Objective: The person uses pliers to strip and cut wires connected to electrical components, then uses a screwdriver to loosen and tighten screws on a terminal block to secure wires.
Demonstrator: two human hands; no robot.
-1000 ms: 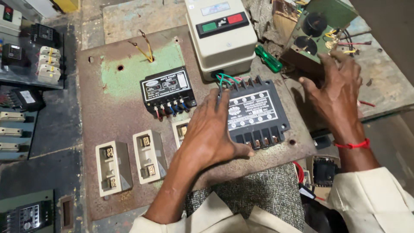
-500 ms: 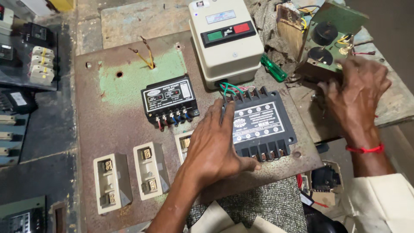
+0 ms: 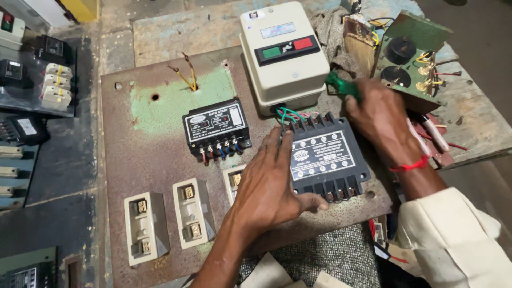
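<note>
We kept our left hand (image 3: 269, 186) spread flat, fingers open and gripping nothing, palm pressing on the near left corner of the black relay module (image 3: 325, 160) to pin it against the rusty metal mounting plate (image 3: 144, 154). Our right hand (image 3: 381, 117) reached toward one o'clock, fingers closed around the green screwdriver handle (image 3: 341, 85) at the module's far right corner.

To do this well, we judged that the left hand should bear straight down so the module would not skate on the plate, with the fingertips kept off the far terminal row. The screwdriver needed bringing upright over a screw before any turning force went in; a slanted tip would likely slip among the green and red wires (image 3: 288, 114) bunched at the module's far edge.

The module lay at the plate's three o'clock side, touching it, slightly skewed. It was a black, squarish plastic box with a white-printed label on top and a row of screw terminals along both its far and near edges. At eleven o'clock from it sat a smaller black unit (image 3: 216, 128) with coloured wires at its near terminals. At twelve o'clock stood the cream starter box (image 3: 282, 50) with green and red push buttons. Three cream fuse holders (image 3: 146, 226) lay at eight o'clock, the third partly hidden under our left hand.
</note>
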